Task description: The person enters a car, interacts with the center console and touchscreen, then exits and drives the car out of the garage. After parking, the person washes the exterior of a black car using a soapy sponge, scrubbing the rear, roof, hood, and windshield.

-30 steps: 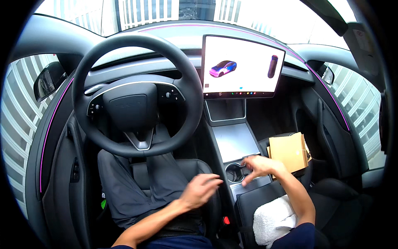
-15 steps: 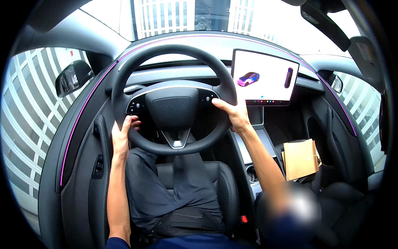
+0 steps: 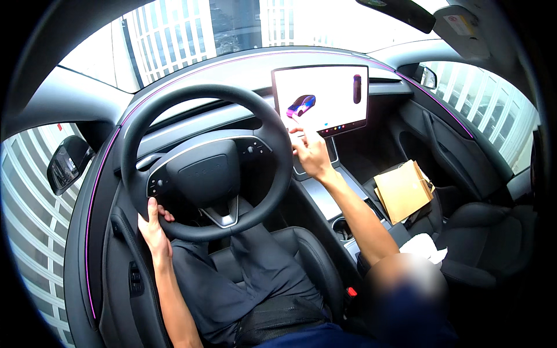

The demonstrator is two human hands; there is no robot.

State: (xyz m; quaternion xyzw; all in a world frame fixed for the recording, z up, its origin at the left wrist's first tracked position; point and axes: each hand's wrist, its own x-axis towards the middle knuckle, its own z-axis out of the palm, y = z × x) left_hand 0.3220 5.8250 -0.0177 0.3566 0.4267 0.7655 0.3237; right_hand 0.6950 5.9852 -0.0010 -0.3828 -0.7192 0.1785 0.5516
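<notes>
My left hand [image 3: 154, 231] is closed round the lower left of the black steering wheel [image 3: 200, 233], its thumb lying up along the rim. Off the wheel's right side, my right hand [image 3: 312, 152] is raised in front of the wide touchscreen [image 3: 333, 87]. Its index finger points at the lower left of the screen, where a small coloured car picture shows; whether the fingertip touches the glass I cannot tell. The other fingers are loosely curled with nothing in them.
A brown paper bag [image 3: 403, 194] lies on the passenger seat, with crumpled white paper [image 3: 419, 246] nearer me. Between the seats runs the centre console [image 3: 320, 197] with a cup holder [image 3: 342, 228]. The driver's door [image 3: 113, 278] stands close on the left.
My right hand has let go of the wheel's right side and reached to the touchscreen, index finger out. The view has turned right; my left hand stays on the wheel.
</notes>
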